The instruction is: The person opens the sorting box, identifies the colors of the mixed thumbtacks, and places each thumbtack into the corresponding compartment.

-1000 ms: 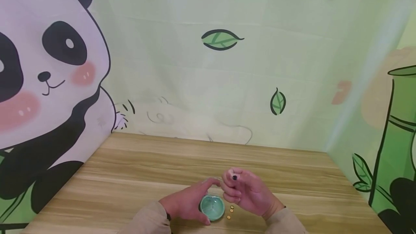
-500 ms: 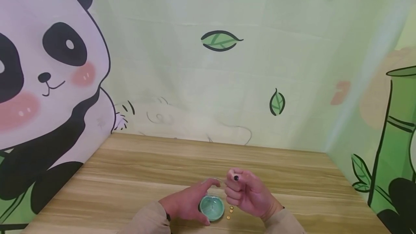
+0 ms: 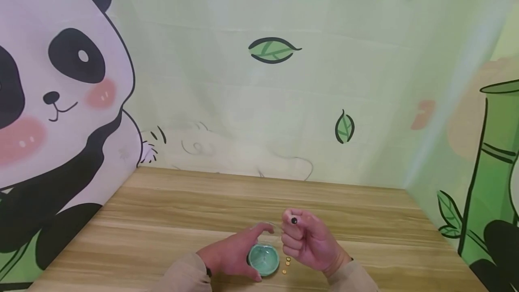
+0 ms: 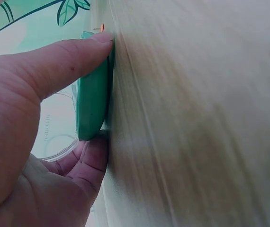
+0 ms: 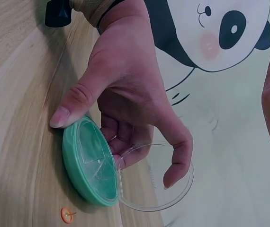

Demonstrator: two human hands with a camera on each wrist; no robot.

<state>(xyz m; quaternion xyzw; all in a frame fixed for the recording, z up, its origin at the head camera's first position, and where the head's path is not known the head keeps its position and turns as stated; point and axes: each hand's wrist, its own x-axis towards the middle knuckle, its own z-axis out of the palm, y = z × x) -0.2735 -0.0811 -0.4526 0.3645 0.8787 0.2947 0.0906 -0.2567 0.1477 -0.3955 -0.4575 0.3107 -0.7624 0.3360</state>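
Observation:
A round green box (image 3: 263, 260) with a clear hinged lid (image 5: 156, 208) stands on the wooden table. My left hand (image 3: 235, 249) holds it, thumb against its near side and fingers on the far side by the raised lid. Clear dividers show inside the box in the right wrist view. To its right, my right hand (image 3: 308, 240) is raised with curled fingers and pinches a small black round piece (image 3: 294, 221) between thumb and forefinger; its underside is hidden. Small gold discs (image 3: 288, 261) lie between box and right hand. One, a thumbtack (image 5: 67, 215), shows an orange rim and pin.
The wooden table (image 3: 182, 202) runs back to a pale green cloth backdrop (image 3: 202, 80) printed with a panda and leaves. A dark block-like object (image 5: 58, 13) appears near the left sleeve in the right wrist view.
My right hand has shifted slightly to the right, away from the lid, and its fingers have curled in more. The left hand and box keep their place.

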